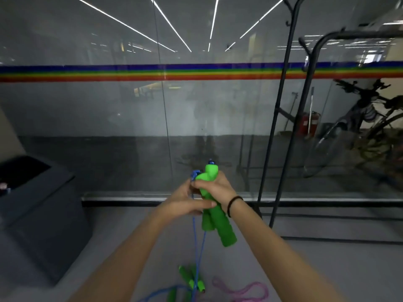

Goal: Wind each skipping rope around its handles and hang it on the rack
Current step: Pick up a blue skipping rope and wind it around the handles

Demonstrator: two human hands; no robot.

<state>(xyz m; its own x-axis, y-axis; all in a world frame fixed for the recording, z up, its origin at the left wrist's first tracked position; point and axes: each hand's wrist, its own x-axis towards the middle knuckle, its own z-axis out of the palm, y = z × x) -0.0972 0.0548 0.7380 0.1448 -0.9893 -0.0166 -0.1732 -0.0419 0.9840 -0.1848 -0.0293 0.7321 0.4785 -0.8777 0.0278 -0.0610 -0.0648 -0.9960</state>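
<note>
Two green skipping-rope handles (216, 223) are held side by side in front of me, crossing slightly. My right hand (214, 188) grips their upper part. My left hand (185, 199) closes on them from the left, with its fingers at the blue rope (197, 251) near the handle tops. The blue rope hangs down in two strands to the floor. The black metal rack (281, 101) stands to the right, with hooks near its top.
On the floor near me lie more green handles (192, 280), blue rope and a pink rope (244, 288). A dark bin (39, 214) stands at the left. A glass wall with a rainbow stripe is ahead; bicycles (370, 127) stand behind it.
</note>
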